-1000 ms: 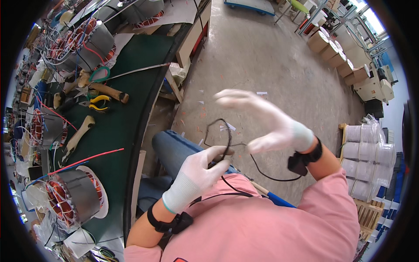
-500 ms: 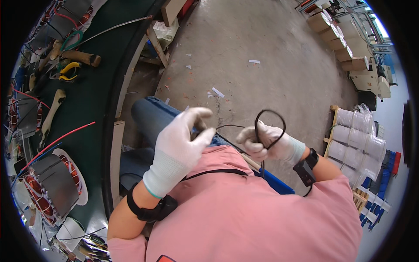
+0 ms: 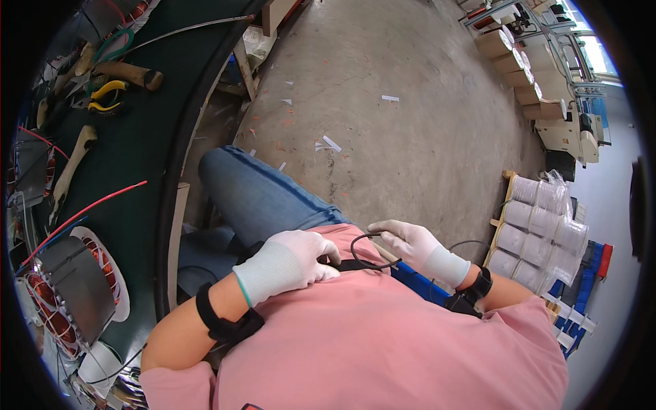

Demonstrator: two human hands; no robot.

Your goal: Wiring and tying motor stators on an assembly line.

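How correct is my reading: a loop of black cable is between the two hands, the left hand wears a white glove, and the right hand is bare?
The right hand is not bare: the head view shows it in a white glove, like the left hand. The rest stands.

White-gloved right hand (image 3: 413, 247), raised open over the concrete floor (image 3: 424, 164) a second ago, is now down at the waist. The black cable loop (image 3: 352, 247) that stood above its fist half a second ago now bends low against the pink shirt (image 3: 383, 342), as the left hand (image 3: 301, 256) drops beside it, fingers curled
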